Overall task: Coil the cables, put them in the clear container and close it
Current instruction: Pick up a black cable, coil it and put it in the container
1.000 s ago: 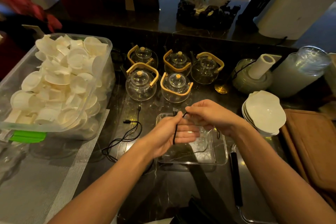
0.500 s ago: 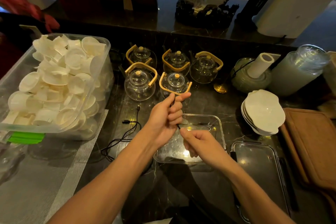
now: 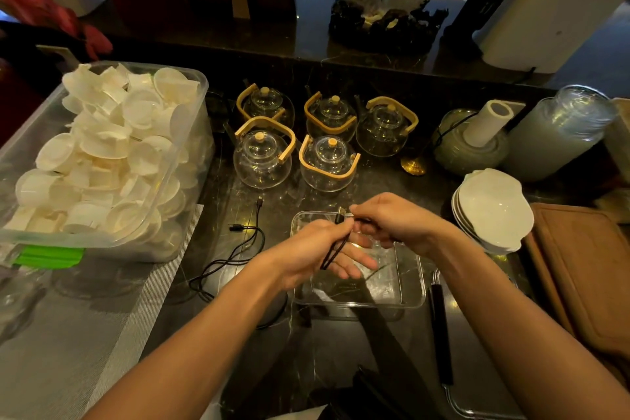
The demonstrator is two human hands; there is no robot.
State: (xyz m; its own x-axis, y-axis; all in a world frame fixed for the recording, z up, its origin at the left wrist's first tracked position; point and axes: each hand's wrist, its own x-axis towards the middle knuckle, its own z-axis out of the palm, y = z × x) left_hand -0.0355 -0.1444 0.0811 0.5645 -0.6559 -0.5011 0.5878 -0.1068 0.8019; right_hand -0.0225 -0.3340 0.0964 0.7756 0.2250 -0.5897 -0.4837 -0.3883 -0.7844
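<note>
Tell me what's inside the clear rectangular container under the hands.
The clear rectangular container shows only bare, glinting bottom where visible. The left hand gripping the coiled black cable and the right hand cover its far part, so that stays unknown.

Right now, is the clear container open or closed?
Open. The clear container has no lid on it, and both hands, left hand and right hand, hold the black cable over it.

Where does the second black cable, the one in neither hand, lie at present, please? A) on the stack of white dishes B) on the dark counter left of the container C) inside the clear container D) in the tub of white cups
B: the loose black cable sprawls on the dark counter, left of the clear container.
</note>
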